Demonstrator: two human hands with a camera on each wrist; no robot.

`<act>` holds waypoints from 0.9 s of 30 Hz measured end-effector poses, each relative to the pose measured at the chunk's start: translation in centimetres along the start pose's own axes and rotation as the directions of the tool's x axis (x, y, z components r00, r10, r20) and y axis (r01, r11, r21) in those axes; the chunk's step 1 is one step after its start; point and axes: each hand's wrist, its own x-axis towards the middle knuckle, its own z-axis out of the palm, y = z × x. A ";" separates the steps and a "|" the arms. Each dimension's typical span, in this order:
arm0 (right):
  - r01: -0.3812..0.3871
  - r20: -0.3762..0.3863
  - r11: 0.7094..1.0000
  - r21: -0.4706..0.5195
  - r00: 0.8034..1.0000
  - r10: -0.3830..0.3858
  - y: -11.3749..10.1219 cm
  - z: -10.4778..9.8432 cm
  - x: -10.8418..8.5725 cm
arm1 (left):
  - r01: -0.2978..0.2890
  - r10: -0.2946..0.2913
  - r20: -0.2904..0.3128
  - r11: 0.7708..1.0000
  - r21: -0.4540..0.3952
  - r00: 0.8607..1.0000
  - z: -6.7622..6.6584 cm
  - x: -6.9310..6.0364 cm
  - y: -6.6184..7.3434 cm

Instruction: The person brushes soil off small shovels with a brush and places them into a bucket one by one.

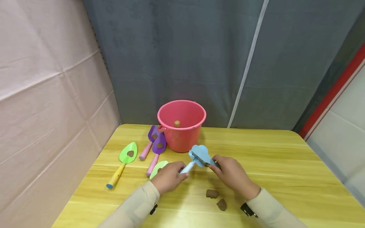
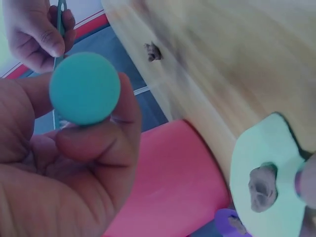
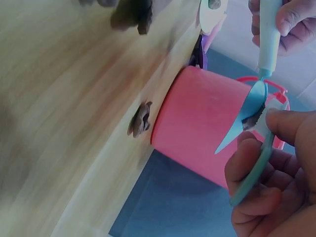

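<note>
My left hand (image 1: 169,178) grips the pale blue handle of a toy trowel (image 3: 269,39), whose teal round end faces the left wrist view. The trowel's blue blade (image 3: 242,114) is raised above the table. My right hand (image 1: 232,174) holds a blue brush (image 1: 203,153) by its handle. The brush's bristles (image 1: 198,158) lie against the blade, beside a dark brown bit on it. Below the hands, two brown clay-like lumps, one stubby (image 1: 212,193) and one angular (image 1: 221,205), lie on the table.
A pink bucket (image 1: 182,139) stands behind the hands, a wooden-looking round end (image 1: 177,123) inside it. To the left lie a green trowel (image 1: 125,158) with yellow handle, two purple trowels (image 1: 159,139) and a pale green one (image 1: 158,167) partly hidden by my left hand. Brown lumps sit on them.
</note>
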 end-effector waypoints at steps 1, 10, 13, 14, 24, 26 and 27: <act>-0.007 -0.001 1.000 0.003 1.000 0.007 0.1 -0.1 0.0 | -0.005 0.005 0.005 1.000 -0.005 1.000 -0.1 0.0 0.0; -0.033 0.004 0.999 0.030 0.999 0.033 0.6 -0.2 0.0 | 0.000 0.000 0.030 1.000 -0.024 1.000 -0.5 0.2 0.4; -0.057 0.006 0.997 0.043 0.998 0.057 0.9 -0.2 0.0 | 0.004 -0.003 0.025 0.999 -0.042 1.000 -0.5 0.2 0.7; -0.067 0.008 0.997 0.047 0.998 0.067 0.9 -0.3 0.0 | 0.001 0.000 0.020 0.999 -0.048 1.000 -0.5 0.2 0.8; -0.094 0.021 0.994 0.063 0.995 0.093 1.3 -0.5 0.0 | 0.026 -0.026 -0.001 0.998 -0.064 1.000 -0.4 0.1 1.3; -0.089 0.016 0.995 0.054 0.996 0.089 1.3 -0.5 0.0 | 0.033 -0.034 -0.004 0.997 -0.068 0.999 -0.3 0.1 1.3; -0.085 0.010 0.995 0.050 0.996 0.084 1.4 -0.5 0.1 | 0.037 -0.037 -0.007 0.997 -0.068 0.999 -0.2 0.1 1.3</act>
